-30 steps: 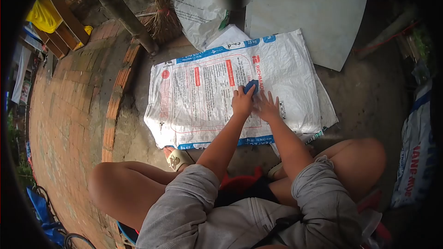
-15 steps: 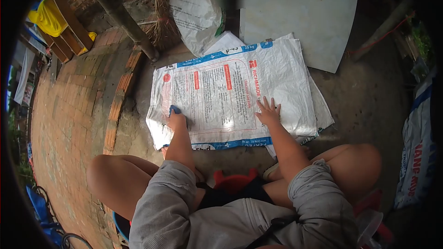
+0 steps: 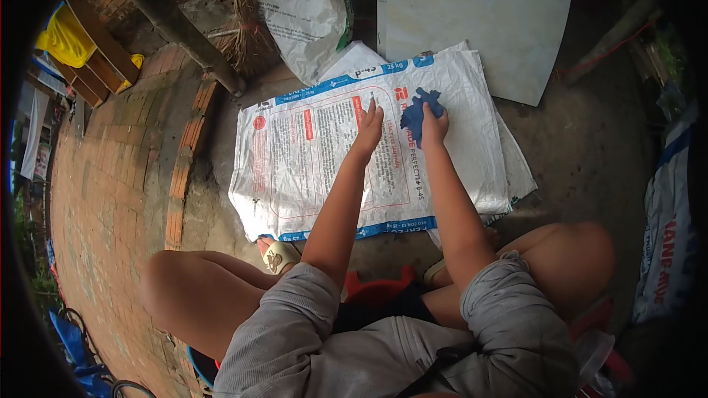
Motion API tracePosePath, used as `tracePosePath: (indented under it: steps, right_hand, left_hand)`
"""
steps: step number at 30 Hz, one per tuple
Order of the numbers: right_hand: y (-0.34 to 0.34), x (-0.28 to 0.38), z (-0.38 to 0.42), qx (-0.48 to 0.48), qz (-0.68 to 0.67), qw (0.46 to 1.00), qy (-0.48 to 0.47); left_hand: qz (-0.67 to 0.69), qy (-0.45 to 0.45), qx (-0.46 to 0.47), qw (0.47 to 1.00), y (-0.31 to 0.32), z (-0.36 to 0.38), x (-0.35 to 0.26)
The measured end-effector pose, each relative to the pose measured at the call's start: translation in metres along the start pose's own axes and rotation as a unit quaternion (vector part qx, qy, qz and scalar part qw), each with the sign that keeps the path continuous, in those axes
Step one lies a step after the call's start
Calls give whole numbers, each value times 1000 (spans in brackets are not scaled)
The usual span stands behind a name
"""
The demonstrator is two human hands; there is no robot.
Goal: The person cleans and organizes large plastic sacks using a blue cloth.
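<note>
A white woven sack (image 3: pixel 310 169) with red and blue print lies flat on the concrete floor in front of me. My right hand (image 3: pixel 434 125) presses a dark blue rag (image 3: pixel 417 113) onto the sack's upper right part. My left hand (image 3: pixel 368 127) lies flat on the sack just left of the rag, fingers together and pointing away from me. More white sacks (image 3: pixel 516 166) stick out from under the top one on its right side.
A filled white sack (image 3: pixel 306 7) and a straw broom (image 3: pixel 240 26) stand at the back by a pole (image 3: pixel 169 18). A grey flat board (image 3: pixel 479 15) lies beyond. Brick paving (image 3: pixel 110 169) runs on the left. Another printed sack (image 3: pixel 667 243) stands at right.
The rag has gone from my left hand at the sack's lower left to my right hand at the upper right. My left hand has moved to the sack's upper middle.
</note>
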State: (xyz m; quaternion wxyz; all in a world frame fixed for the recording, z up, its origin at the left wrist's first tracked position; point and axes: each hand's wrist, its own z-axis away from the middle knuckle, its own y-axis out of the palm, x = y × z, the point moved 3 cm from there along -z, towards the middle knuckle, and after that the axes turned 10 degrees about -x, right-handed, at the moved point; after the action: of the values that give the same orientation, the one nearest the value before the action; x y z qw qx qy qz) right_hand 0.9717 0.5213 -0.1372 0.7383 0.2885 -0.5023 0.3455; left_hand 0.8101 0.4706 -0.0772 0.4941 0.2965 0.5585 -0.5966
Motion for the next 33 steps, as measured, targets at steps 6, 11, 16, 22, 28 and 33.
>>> tracePosePath:
  steps: [6,11,16,22,28,33]
  right_hand:
    - [-7,-65,47,284,254,857,-346]
    - [-29,-90,91,358,436,705,-431]
    - [-44,-64,-3,326,441,670,-500]
    - [-81,-38,-125,77,499,759,-411]
    - [24,-19,-53,-28,192,865,-463]
    - [113,-73,67,485,406,557,-538]
  left_hand:
    - [-437,-190,-10,879,-31,-17,135]
    - [-531,-212,3,821,-24,0,142]
    - [-517,-250,46,817,-25,-8,125]
    - [-527,-267,74,803,-24,-9,123]
    - [-541,-252,72,799,-22,-9,123]
    - [-580,-276,108,759,-19,-17,129]
